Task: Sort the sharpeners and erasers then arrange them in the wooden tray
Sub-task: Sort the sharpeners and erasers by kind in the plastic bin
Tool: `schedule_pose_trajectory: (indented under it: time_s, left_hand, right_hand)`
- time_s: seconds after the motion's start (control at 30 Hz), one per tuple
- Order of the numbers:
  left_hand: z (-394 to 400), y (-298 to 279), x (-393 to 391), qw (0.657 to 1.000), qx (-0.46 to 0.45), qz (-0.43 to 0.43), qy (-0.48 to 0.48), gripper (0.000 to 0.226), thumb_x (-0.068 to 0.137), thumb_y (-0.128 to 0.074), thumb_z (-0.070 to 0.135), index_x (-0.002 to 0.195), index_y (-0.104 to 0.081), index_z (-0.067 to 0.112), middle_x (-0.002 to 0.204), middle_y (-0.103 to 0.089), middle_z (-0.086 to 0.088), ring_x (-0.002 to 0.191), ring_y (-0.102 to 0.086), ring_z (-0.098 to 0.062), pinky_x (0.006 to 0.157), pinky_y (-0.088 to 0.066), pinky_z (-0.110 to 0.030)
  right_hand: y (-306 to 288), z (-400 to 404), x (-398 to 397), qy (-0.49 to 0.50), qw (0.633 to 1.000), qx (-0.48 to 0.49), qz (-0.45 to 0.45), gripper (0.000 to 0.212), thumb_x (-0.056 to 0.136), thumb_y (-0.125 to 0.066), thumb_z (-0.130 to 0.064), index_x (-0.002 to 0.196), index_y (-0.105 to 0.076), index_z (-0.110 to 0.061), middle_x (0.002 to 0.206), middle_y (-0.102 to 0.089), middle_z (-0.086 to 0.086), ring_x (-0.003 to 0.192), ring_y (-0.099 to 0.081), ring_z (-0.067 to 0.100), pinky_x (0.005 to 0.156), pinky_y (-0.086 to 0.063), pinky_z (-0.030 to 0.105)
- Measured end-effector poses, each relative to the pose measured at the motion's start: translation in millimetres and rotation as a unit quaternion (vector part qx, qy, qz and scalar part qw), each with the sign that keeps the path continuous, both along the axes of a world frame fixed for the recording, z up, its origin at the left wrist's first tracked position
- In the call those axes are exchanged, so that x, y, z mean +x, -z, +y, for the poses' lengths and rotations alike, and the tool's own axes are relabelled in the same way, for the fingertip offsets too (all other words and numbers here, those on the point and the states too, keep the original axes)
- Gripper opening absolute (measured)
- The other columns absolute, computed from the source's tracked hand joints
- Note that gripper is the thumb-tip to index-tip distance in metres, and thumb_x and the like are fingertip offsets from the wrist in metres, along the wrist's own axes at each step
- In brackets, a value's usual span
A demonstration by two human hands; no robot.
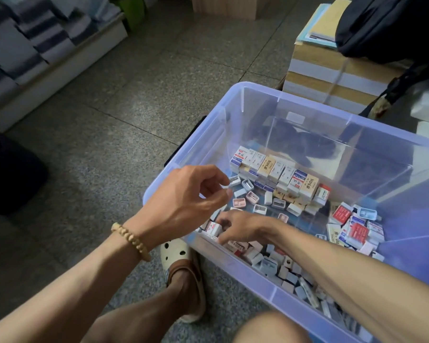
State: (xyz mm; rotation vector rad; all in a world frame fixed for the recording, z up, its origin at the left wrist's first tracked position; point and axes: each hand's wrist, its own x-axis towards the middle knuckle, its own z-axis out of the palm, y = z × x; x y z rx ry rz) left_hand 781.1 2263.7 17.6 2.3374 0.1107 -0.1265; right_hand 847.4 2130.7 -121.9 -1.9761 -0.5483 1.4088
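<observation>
Left hand (183,196) curled above clear blue plastic bin (278,95), pinching small grey sharpener (234,180); right hand (238,227) down inside, fingers on white boxed erasers (214,229), grip unclear.

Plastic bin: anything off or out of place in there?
Partly. One neat block of boxed erasers stands against the far side of the plastic bin; the rest lies jumbled, with loose sharpeners scattered between. No wooden tray in view. Nothing spilled outside.
</observation>
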Motion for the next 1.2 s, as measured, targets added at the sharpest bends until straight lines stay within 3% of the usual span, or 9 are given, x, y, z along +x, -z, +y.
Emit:
schedule_pose_trajectory:
  time_s: [0.17,0.23,0.37,0.47,0.63,0.77,0.93,1.07,1.2]
  left_hand:
    - [0,0,-1,1.0,-0.003,-0.002,0.005,0.015,0.089,-0.068,0.028,0.099,-0.071,0.019,0.08,-0.071,0.011,0.077,-0.065,-0.001,0.073,-0.052,-0.026]
    - [1,1,0,1.0,0.0,-0.005,0.008,0.015,0.089,-0.068,0.029,0.099,-0.071,0.019,0.08,-0.071,0.011,0.077,-0.065,-0.002,0.073,-0.052,-0.027]
    - [1,2,0,1.0,0.008,-0.009,0.012,0.016,0.088,-0.068,0.03,0.1,-0.071,0.02,0.078,-0.071,0.013,0.076,-0.065,0.0,0.074,-0.052,-0.026]
    - [1,3,0,1.0,0.015,-0.009,0.016,0.017,0.088,-0.067,0.032,0.099,-0.071,0.02,0.074,-0.069,0.016,0.073,-0.064,0.003,0.072,-0.051,-0.023]
    - [-1,2,5,0.999,0.029,0.013,0.022,0.017,0.088,-0.066,0.034,0.1,-0.07,0.023,0.078,-0.069,0.014,0.073,-0.066,-0.004,0.072,-0.052,-0.028]
    - [-6,4,18,0.995,0.074,0.044,0.055,0.025,0.09,-0.065,0.035,0.109,-0.068,0.02,0.09,-0.069,0.01,0.085,-0.066,-0.01,0.081,-0.053,-0.033]
    - [-26,18,47,0.988,0.054,0.111,0.087,0.049,0.086,-0.07,0.037,0.126,-0.057,0.013,0.109,-0.065,0.0,0.096,-0.065,-0.017,0.082,-0.052,-0.029]
    - [-49,28,64,0.983,0.025,0.136,0.124,0.018,0.091,-0.066,0.028,0.093,-0.071,0.011,0.073,-0.063,-0.002,0.059,-0.053,-0.014,0.057,-0.045,-0.03]
    - [-58,35,73,0.979,-0.022,0.165,0.115,0.021,0.093,-0.064,0.024,0.087,-0.075,0.007,0.071,-0.071,-0.007,0.064,-0.064,-0.016,0.065,-0.056,-0.033]
  right_hand:
    - [3,-7,-13,0.003,0.999,0.039,-0.025,0.022,0.092,-0.063,-0.017,0.081,-0.049,-0.03,0.081,-0.045,-0.005,0.071,-0.047,0.01,0.064,-0.047,0.027]
    - [6,-9,-14,0.006,0.998,0.045,-0.044,0.01,0.092,-0.061,-0.015,0.09,-0.058,-0.024,0.081,-0.047,-0.005,0.074,-0.047,0.011,0.07,-0.049,0.031]
    - [4,-13,-8,0.069,0.995,0.072,0.026,0.014,0.097,-0.06,-0.012,0.11,-0.065,-0.013,0.091,-0.061,-0.009,0.087,-0.058,0.004,0.064,-0.051,0.011]
    - [-1,-20,-2,0.131,0.986,0.085,0.061,0.011,0.097,-0.063,-0.012,0.107,-0.068,-0.014,0.102,-0.067,0.004,0.098,-0.063,0.013,0.088,-0.054,0.022]
    - [-27,-38,12,0.243,0.958,0.1,0.111,0.014,0.1,-0.057,-0.009,0.108,-0.067,-0.013,0.099,-0.066,0.006,0.091,-0.06,0.015,0.073,-0.051,0.021]
    - [-53,-56,20,0.351,0.909,0.134,0.18,0.019,0.099,-0.055,-0.009,0.111,-0.067,0.0,0.082,-0.071,0.01,0.061,-0.063,0.017,0.054,-0.053,0.027]
    - [-75,-77,20,0.405,0.877,0.196,0.17,0.016,0.096,-0.059,-0.01,0.099,-0.071,0.0,0.074,-0.069,0.009,0.059,-0.062,0.014,0.048,-0.05,0.023]
    - [-77,-93,24,0.435,0.857,0.218,0.172,0.013,0.093,-0.062,-0.008,0.095,-0.074,-0.004,0.084,-0.07,0.01,0.071,-0.062,0.016,0.054,-0.053,0.023]
    - [-73,-99,27,0.459,0.851,0.207,0.152,0.019,0.095,-0.059,-0.01,0.084,-0.074,-0.007,0.085,-0.067,0.012,0.073,-0.061,0.017,0.066,-0.051,0.029]
